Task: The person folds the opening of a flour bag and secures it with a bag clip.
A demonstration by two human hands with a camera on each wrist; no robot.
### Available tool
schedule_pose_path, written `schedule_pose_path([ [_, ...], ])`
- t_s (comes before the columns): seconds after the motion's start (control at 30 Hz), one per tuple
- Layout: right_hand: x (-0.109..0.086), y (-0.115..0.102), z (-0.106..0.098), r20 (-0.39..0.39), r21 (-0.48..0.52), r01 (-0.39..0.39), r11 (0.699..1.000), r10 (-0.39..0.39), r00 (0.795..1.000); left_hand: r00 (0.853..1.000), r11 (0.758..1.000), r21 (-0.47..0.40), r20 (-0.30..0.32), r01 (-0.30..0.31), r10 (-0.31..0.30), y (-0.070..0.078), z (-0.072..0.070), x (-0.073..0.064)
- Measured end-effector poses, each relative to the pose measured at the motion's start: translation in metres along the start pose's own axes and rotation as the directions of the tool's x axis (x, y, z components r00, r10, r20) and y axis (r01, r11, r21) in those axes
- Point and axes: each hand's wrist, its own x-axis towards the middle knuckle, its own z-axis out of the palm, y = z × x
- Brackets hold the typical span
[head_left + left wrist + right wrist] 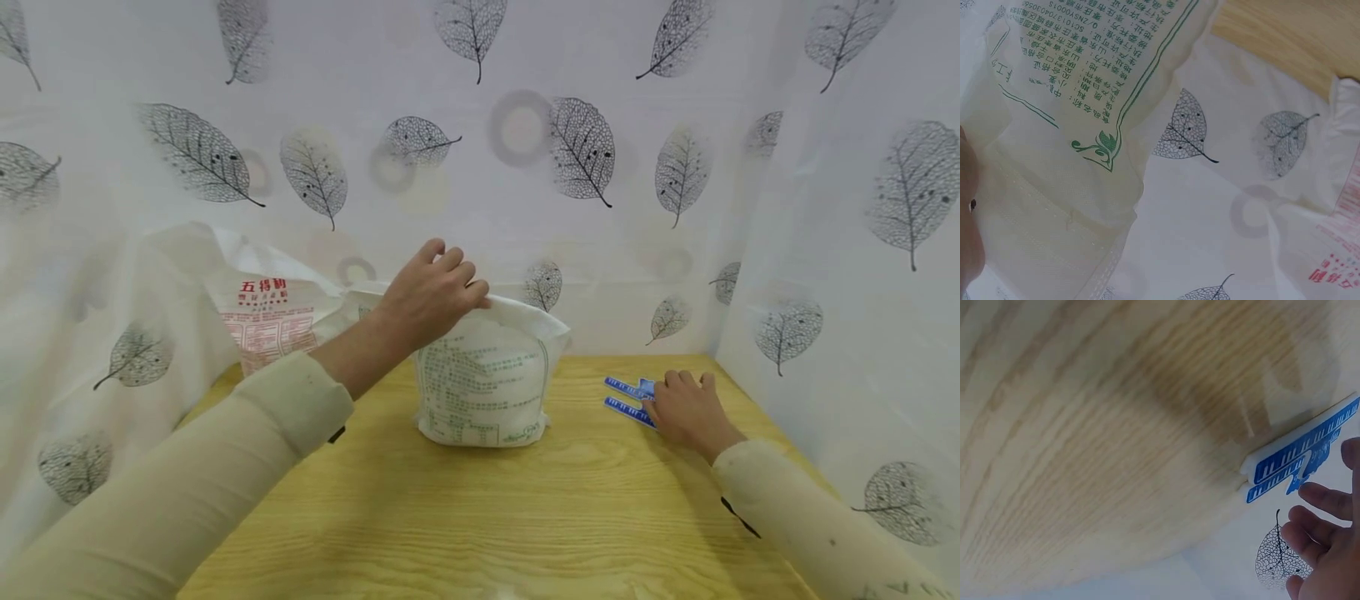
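Observation:
My left hand (431, 296) grips the top edge of a white bag with green print (480, 383), which stands upright on the table. In the left wrist view the bag (1079, 187) fills the left side, and only a sliver of the hand shows. At the right, my right hand (690, 412) is at two blue-and-white bag clips (628, 408) lying side by side. Its fingers are loosely bent beside the clips (1304, 450) in the right wrist view; a fingertip is close to one clip, and whether it touches I cannot tell.
Behind my left forearm stands a second white bag with red print (270, 308), partly hidden. The yellow wood-grain table (480, 517) ends at a white leaf-patterned curtain (465, 225) at the back and sides.

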Motion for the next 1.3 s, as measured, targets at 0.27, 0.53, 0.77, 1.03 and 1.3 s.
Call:
schedule_pose_path([
  [0.27, -0.005, -0.001, 0.01, 0.083, 0.044, -0.008, 0.999, 0.004, 0.997, 1.0, 1.0, 0.001, 0.005, 0.001, -0.001, 0.0, -0.001, -0.001],
  [0.53, -0.001, 0.0, 0.004, 0.091, 0.035, 0.002, 0.999, -0.005, 0.996, 1.0, 1.0, 0.017, 0.007, 0.003, -0.003, 0.0, -0.001, 0.0],
  [0.77, 0.0, -0.001, 0.001, 0.078, 0.013, 0.046, 0.999, -0.047, 0.996, 1.0, 1.0, 0.02, 0.01, 0.005, -0.005, 0.001, -0.001, -0.001],
  [1.03, 0.006, 0.0, 0.002, 0.015, 0.152, 0.137, 0.979, -0.141, 0.99, 1.0, 1.0, 0.016, 0.005, 0.006, -0.006, 0.001, -0.002, 0.0],
  [1.3, 0.011, -0.008, 0.0, 0.007, 0.265, 0.14, 0.954, -0.147, 0.989, 1.0, 1.0, 0.009, 0.007, 0.01, -0.01, 0.0, 0.0, -0.001],
])
